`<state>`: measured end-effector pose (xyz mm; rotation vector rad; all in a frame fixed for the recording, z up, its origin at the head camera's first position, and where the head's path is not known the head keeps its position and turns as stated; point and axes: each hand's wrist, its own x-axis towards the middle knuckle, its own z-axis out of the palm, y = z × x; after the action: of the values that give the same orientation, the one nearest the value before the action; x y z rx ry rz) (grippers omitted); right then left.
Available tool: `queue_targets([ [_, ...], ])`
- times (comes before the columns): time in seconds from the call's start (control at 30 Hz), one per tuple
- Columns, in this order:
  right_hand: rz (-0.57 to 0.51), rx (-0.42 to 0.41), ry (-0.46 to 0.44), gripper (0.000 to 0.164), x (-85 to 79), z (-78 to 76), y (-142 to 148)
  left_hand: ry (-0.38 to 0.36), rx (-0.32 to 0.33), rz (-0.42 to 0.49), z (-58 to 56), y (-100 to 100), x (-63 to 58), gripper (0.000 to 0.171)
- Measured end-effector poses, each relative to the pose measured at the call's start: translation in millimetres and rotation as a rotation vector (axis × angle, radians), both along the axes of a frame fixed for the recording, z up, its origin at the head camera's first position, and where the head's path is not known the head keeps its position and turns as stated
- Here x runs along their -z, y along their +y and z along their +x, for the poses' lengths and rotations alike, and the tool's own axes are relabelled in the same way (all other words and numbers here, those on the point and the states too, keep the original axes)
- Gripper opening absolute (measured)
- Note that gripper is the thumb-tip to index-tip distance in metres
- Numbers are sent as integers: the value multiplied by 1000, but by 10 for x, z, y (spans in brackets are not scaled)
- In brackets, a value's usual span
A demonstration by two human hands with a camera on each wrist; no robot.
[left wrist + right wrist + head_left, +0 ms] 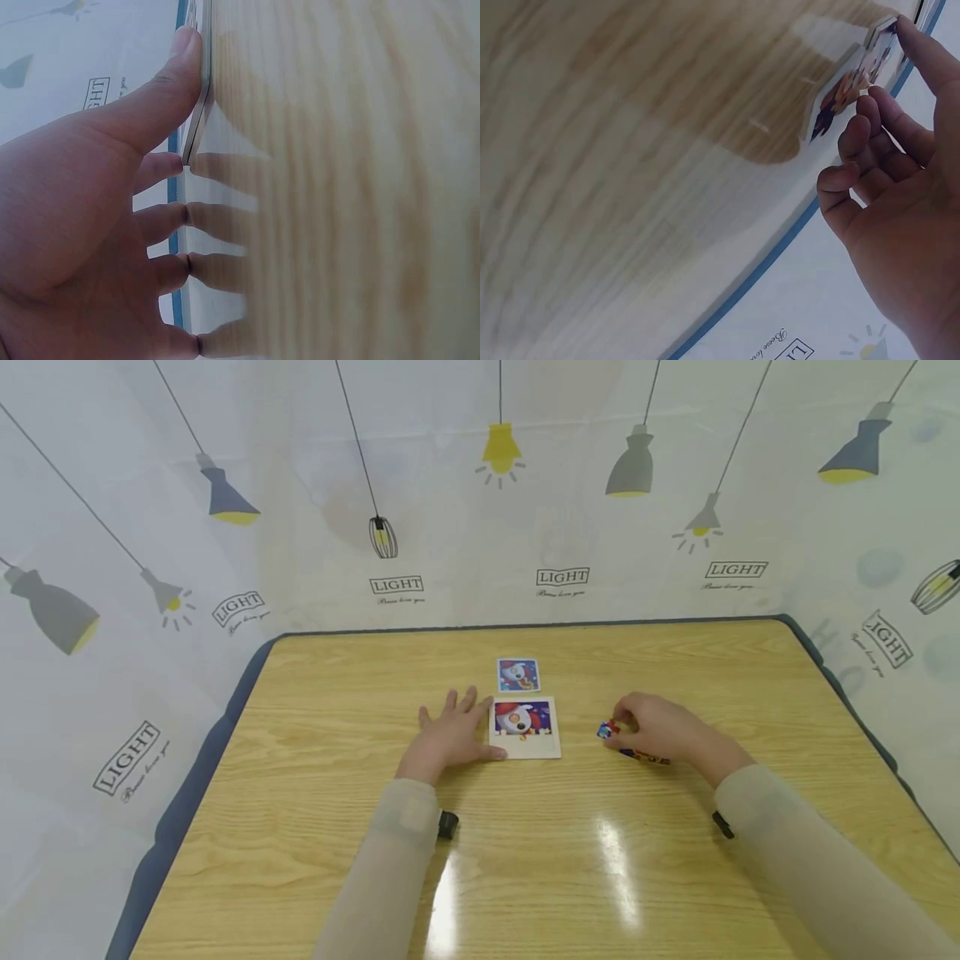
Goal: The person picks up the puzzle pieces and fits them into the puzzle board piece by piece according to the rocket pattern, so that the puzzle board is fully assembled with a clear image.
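Note:
A cream-framed puzzle board [545, 747] lies mid-table, its upper part showing a white cartoon figure in a red hat on purple. My left hand [448, 740] spreads beside it, thumb on the near left corner and index fingertip at the far left one; the other fingertips rest on the table. To the right, my right hand [663, 727] pinches a small colourful puzzle piece [604, 730] between thumb and index finger. More pieces [647, 757] lie under that hand. In the right wrist view, an orange and dark piece [835, 105] lies beside the fingertips.
Just behind the board lies a square picture card [518, 675] with a similar cartoon. The wooden table [315, 727] has a dark blue edge [251, 681] along its back and sides. A lamp-patterned white curtain [457, 527] surrounds it.

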<state>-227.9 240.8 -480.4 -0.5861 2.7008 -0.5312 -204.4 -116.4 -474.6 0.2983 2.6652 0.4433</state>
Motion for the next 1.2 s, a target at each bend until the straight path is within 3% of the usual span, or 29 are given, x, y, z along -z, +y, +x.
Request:
queue_targets([
  [0.53,-53,-10,-31,37,-14,-12,-82,3,2,-4,-11,-5,32,104],
  [1.2,-74,-40,17,37,-237,-80,-443,1,1,3,-14,-13,39,104],
])
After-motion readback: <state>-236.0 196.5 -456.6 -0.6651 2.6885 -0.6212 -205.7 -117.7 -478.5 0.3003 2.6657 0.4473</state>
